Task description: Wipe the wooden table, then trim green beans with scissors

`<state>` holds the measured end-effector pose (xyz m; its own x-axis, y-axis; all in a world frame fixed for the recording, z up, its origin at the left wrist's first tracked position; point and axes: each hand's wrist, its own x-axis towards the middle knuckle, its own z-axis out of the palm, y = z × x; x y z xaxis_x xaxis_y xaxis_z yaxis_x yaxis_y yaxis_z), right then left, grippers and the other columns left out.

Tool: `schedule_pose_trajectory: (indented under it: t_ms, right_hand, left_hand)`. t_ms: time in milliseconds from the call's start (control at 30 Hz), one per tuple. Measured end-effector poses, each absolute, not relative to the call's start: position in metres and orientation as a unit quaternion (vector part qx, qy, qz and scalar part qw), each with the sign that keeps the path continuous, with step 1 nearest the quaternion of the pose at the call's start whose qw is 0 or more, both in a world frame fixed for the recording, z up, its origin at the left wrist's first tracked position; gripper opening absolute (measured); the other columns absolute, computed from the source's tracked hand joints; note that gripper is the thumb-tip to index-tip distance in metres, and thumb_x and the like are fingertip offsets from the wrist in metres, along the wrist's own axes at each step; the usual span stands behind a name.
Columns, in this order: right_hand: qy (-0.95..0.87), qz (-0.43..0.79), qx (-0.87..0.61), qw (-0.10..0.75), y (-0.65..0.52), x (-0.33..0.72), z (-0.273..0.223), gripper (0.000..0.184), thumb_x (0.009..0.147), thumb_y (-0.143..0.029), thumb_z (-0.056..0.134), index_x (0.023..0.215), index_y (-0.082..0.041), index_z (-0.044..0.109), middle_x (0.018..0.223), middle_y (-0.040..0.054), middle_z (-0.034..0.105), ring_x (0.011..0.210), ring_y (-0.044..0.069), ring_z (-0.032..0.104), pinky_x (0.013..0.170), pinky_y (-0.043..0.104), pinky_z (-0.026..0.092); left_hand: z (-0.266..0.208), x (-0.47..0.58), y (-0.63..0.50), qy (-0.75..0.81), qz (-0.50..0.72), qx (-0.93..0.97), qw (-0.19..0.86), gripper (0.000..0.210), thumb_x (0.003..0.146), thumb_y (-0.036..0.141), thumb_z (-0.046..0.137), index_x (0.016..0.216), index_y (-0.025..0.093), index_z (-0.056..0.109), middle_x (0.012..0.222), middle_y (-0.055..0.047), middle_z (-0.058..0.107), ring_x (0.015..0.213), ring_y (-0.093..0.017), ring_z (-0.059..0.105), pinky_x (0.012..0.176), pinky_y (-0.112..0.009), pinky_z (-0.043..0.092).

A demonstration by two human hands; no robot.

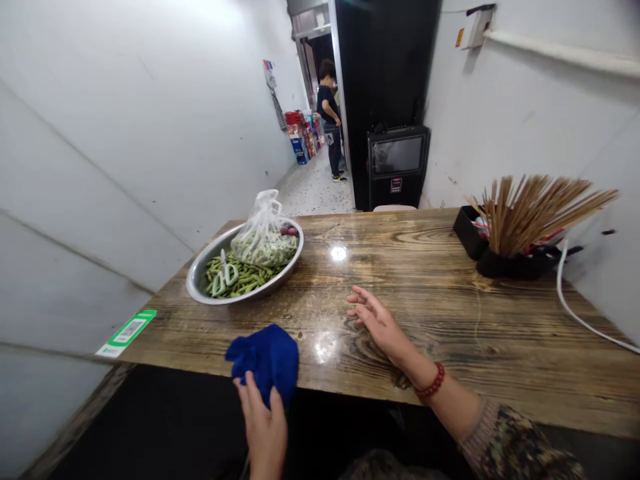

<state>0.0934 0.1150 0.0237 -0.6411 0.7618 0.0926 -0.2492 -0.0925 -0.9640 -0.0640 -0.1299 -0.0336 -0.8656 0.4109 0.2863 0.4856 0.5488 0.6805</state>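
A blue cloth [270, 357] lies bunched at the front edge of the wooden table [400, 247], its lower part over the edge. My left hand [263, 423] is at the cloth's near side, thumb and fingers around its lower part. My right hand [380, 327] is held above the tabletop, palm turned inward and fingers stretched out, with nothing in it. Beyond the cloth, a metal basin [240, 298] contains green pods [250, 277], green-handled scissors [225, 280] and a clear plastic bag [263, 230] with more pods inside.
Wooden skewers [525, 213] stand in a black holder [515, 263] at the right, beside a white cable [565, 293]. A green-and-white code card [130, 331] is at the left edge. A black speaker-like box [397, 167] and a standing person [330, 120] are beyond the table.
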Motion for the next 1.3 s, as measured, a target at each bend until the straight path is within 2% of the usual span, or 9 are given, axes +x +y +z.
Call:
schedule_pose_trajectory:
  t_ms: [133, 267, 433, 567, 700, 833, 1000, 1167, 1300]
  right_hand:
    - [-0.584, 0.709, -0.211, 0.335, 0.111, 0.092, 0.018, 0.048, 0.087, -0.046, 0.057, 0.131, -0.026, 0.051, 0.118, 0.0088, 0.06, 0.089, 0.017, 0.065, 0.082, 0.038, 0.052]
    - [-0.605, 0.695, -0.21, 0.327, 0.11, 0.095, 0.013, 0.049, 0.087, -0.046, 0.057, 0.131, -0.026, 0.051, 0.117, 0.0088, 0.061, 0.089, 0.017, 0.064, 0.08, 0.036, 0.052]
    - [-0.611, 0.678, -0.225, 0.34, 0.113, 0.094, 0.011, 0.05, 0.087, -0.048, 0.055, 0.131, -0.024, 0.052, 0.116, 0.0089, 0.061, 0.09, 0.018, 0.065, 0.083, 0.037, 0.052]
    - [-0.627, 0.658, -0.218, 0.357, 0.111, 0.09, 0.01, 0.046, 0.087, -0.044, 0.057, 0.128, -0.024, 0.054, 0.114, 0.0076, 0.062, 0.091, 0.017, 0.063, 0.086, 0.036, 0.05]
    - [-0.651, 0.642, -0.207, 0.349, 0.112, 0.085, 0.014, 0.044, 0.088, -0.04, 0.055, 0.13, -0.026, 0.053, 0.117, 0.0067, 0.061, 0.088, 0.015, 0.062, 0.082, 0.033, 0.051]
    - [-0.688, 0.602, -0.211, 0.346, 0.115, 0.088, 0.025, 0.046, 0.091, -0.04, 0.052, 0.134, -0.026, 0.049, 0.126, 0.0092, 0.057, 0.104, 0.02, 0.06, 0.091, 0.038, 0.05]
    - [-0.779, 0.485, -0.177, 0.356, 0.11, 0.11, 0.049, 0.064, 0.086, -0.043, 0.061, 0.143, -0.023, 0.039, 0.147, 0.0113, 0.039, 0.138, 0.025, 0.034, 0.115, 0.047, 0.026]
    - [-0.743, 0.476, -0.185, 0.432, 0.135, 0.137, 0.083, 0.039, 0.093, -0.036, 0.051, 0.129, -0.024, 0.056, 0.133, 0.007, 0.057, 0.127, 0.021, 0.049, 0.112, 0.043, 0.034]
    - [-0.642, 0.514, -0.287, 0.49, 0.177, 0.166, 0.085, 0.043, 0.097, -0.045, 0.04, 0.134, -0.026, 0.05, 0.124, 0.0058, 0.064, 0.115, 0.022, 0.059, 0.102, 0.043, 0.045]
  left_hand:
    - [-0.017, -0.02, -0.146, -0.825, -0.427, -0.361, -0.077, 0.051, 0.082, 0.037, 0.059, 0.133, 0.034, 0.053, 0.143, -0.007, 0.05, 0.135, -0.031, 0.043, 0.109, -0.054, 0.039]
    - [0.047, -0.025, -0.138, -0.765, -0.583, -0.184, -0.204, 0.048, 0.081, 0.043, 0.059, 0.124, 0.022, 0.062, 0.122, -0.01, 0.067, 0.116, -0.03, 0.061, 0.104, -0.051, 0.045]
    - [0.093, -0.107, -0.118, -0.709, -0.701, -0.072, -0.02, 0.055, 0.08, 0.036, 0.056, 0.132, 0.018, 0.052, 0.117, -0.01, 0.068, 0.108, -0.024, 0.064, 0.104, -0.045, 0.045]
    - [0.06, -0.134, -0.08, -0.791, -0.589, -0.15, 0.066, 0.05, 0.081, 0.029, 0.05, 0.129, 0.017, 0.053, 0.127, -0.011, 0.062, 0.12, -0.023, 0.056, 0.109, -0.044, 0.038]
    - [0.019, -0.09, -0.027, -0.812, -0.499, -0.301, -0.007, 0.041, 0.08, 0.024, 0.049, 0.118, 0.019, 0.062, 0.132, -0.01, 0.059, 0.129, -0.026, 0.048, 0.115, -0.045, 0.029]
    - [0.021, -0.03, 0.01, -0.691, -0.609, -0.321, -0.219, 0.046, 0.082, 0.03, 0.053, 0.127, 0.021, 0.057, 0.134, -0.01, 0.058, 0.129, -0.025, 0.049, 0.114, -0.045, 0.032]
    - [0.063, 0.022, 0.032, -0.494, -0.734, -0.186, -0.427, 0.056, 0.082, 0.036, 0.056, 0.135, 0.021, 0.047, 0.132, -0.012, 0.06, 0.126, -0.024, 0.053, 0.111, -0.044, 0.036]
    - [0.089, 0.033, 0.03, -0.462, -0.691, -0.333, -0.446, 0.054, 0.086, 0.042, 0.055, 0.137, 0.029, 0.045, 0.148, -0.008, 0.044, 0.134, -0.023, 0.044, 0.113, -0.042, 0.034]
    - [0.066, -0.005, 0.016, -0.602, -0.605, -0.427, -0.298, 0.056, 0.086, 0.045, 0.054, 0.138, 0.028, 0.042, 0.148, -0.01, 0.043, 0.121, -0.025, 0.056, 0.106, -0.047, 0.042]
